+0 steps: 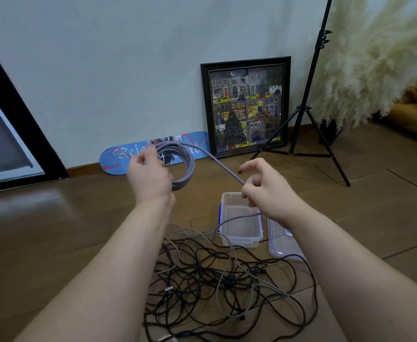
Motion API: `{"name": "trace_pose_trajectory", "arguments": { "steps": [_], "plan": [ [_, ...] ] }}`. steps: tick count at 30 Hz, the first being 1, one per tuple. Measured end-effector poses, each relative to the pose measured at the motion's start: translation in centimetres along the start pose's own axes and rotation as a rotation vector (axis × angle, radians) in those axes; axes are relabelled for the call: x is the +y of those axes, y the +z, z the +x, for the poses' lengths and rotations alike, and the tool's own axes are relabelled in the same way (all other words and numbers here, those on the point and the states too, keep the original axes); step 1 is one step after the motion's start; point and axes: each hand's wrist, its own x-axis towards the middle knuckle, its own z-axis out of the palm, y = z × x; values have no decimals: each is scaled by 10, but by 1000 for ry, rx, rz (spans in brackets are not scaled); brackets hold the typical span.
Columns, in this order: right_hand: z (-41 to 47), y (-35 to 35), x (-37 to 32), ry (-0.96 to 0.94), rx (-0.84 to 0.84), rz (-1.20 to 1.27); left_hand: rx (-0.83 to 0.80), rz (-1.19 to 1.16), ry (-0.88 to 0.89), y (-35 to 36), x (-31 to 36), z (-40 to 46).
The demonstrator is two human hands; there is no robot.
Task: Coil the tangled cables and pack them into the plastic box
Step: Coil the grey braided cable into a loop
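Mid-frame: left hand [148,174] grips grey cable coil [186,169], right hand [264,188] pinches its loose strand; open box [239,236] lower centre, cable tangle [227,285] on floor [54,230] below it.

- Supporting surface: brown wood-plank floor [54,218], glossy, seams visible at right.
- Clear rectangular plastic box [240,222] with blue clips, open, resting on floor at centre.
- Clear plastic lid with blue trim [280,243], lying flat just beside the box on its right.
- Tangled heap of thin black and grey cables [227,280], spread on floor in front of box and lid; one strand overlapping the lid's near edge.
- Blue skateboard deck with white lettering [118,156], on edge on floor against wall.
- Dark-framed picture of a night street scene [247,107], standing on floor, leaned on wall.
- Black tripod stand [301,134], legs on floor at right.
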Motion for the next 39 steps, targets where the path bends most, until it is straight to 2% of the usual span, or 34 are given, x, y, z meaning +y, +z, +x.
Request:
{"name": "trace_pose_trajectory", "arguments": {
  "steps": [4,6,7,9,10,12,13,15,19,25,29,32,39],
  "plan": [
    [-1,-11,12,-156,188,-184,177,41,50,-21,-5,26],
    [-3,-12,11,-247,193,-404,194,64,83,-26,-7,32],
    [-4,-11,7,-283,140,-560,178,79,105,-27,-9,34],
    [-8,-1,-7,-335,-68,-857,101,130,142,-26,-8,30],
    [-9,6,-17,-377,-178,-920,50,169,155,-26,-10,27],
    [-12,20,-35,-494,-319,-844,-81,256,178,-22,-12,16],
    [-13,25,-43,-543,-333,-732,-151,273,175,-19,-14,11],
    [-8,29,-49,-583,-256,-487,-272,207,108,-12,-16,-2],
    [6,30,-42,-476,24,-183,-440,117,-47,-3,-17,-19],
    [17,32,-29,-281,232,20,-477,103,-135,8,-16,-36],
    [16,27,-24,-296,235,151,-432,101,-171,7,-15,-36],
    [15,21,-22,-365,265,60,-437,63,-189,5,-11,-35],
    [14,30,-13,-501,490,-329,-445,20,-128,8,-10,-44]
  ]
}}
